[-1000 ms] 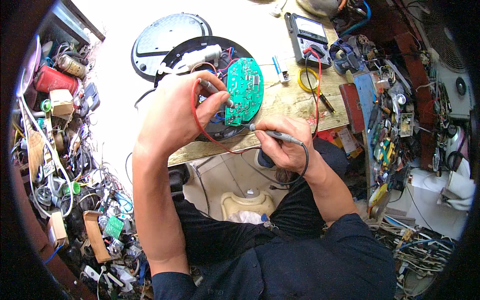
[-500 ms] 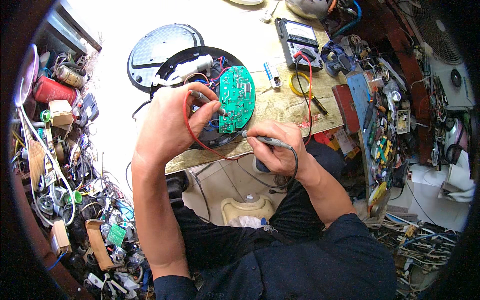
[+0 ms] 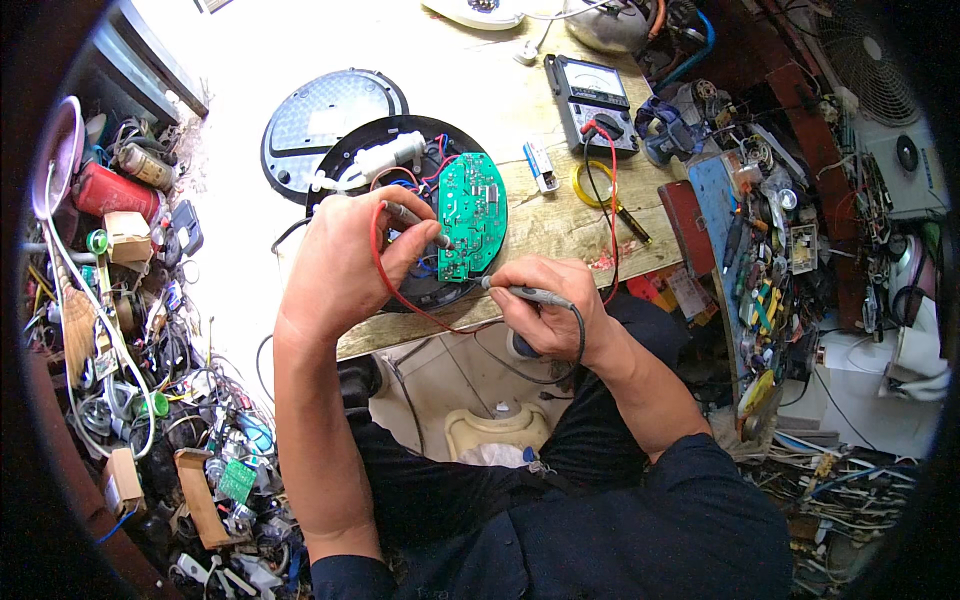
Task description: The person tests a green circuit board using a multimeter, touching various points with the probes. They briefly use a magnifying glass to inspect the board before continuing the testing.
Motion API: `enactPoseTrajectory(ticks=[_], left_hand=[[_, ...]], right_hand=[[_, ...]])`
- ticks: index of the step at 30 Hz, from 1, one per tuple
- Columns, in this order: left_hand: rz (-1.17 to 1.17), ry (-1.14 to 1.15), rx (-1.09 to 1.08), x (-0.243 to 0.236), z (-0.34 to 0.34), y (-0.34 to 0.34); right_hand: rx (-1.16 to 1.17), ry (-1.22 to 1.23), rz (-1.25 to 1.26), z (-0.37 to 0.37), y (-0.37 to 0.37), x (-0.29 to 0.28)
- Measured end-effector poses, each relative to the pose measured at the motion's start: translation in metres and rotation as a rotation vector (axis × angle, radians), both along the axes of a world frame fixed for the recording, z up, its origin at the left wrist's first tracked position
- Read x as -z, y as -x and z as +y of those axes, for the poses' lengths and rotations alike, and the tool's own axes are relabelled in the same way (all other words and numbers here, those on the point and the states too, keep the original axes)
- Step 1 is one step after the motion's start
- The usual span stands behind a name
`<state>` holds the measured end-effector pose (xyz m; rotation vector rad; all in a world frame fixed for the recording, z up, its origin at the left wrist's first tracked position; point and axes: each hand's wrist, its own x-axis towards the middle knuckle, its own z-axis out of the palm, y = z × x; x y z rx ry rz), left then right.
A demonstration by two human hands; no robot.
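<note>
My left hand (image 3: 350, 245) is closed around a grey test probe (image 3: 408, 214) with a red lead, its tip at the lower left part of a green circuit board (image 3: 472, 215). My right hand (image 3: 550, 305) pinches another grey test probe (image 3: 530, 293) with a black lead, its tip by the board's lower edge; whether it touches cannot be told. The board rests on a round black housing (image 3: 345, 140) that holds a white pump-like part (image 3: 390, 152) and coloured wires. Both leads run toward an analog multimeter (image 3: 592, 100) at the back right of the table. My left hand hides part of the housing.
Behind the housing lies a round dark cover (image 3: 325, 105). A small blue-and-white box (image 3: 541, 166) and a yellow ring of tape or wire (image 3: 592, 184) sit on the wooden table (image 3: 530, 110). Cluttered parts (image 3: 150, 350) fill the left; tools (image 3: 765, 290) crowd a board at right.
The view has shifted slightly, so the table things appear lower. Both hands keep hold of their probes near the same spots on the board.
</note>
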<state>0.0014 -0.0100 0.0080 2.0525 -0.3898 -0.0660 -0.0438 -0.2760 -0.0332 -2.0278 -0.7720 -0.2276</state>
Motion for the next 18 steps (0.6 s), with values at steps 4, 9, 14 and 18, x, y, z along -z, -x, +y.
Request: enactPoseTrajectory(ticks=[4, 9, 14, 18], left_hand=[[-0.011, -0.053, 0.005, -0.002, 0.002, -0.001], [-0.047, -0.081, -0.01, -0.001, 0.005, -0.001], [-0.007, -0.086, -0.016, 0.0, 0.003, -0.002], [-0.044, -0.07, 0.011, 0.007, 0.008, -0.002]], right_hand=[[0.003, 0.001, 0.013, -0.001, 0.001, 0.001], [0.01, 0.033, 0.073, 0.0, 0.003, -0.005], [0.006, 0.04, 0.063, -0.001, 0.006, -0.004], [-0.003, 0.07, 0.059, 0.002, 0.005, -0.007]])
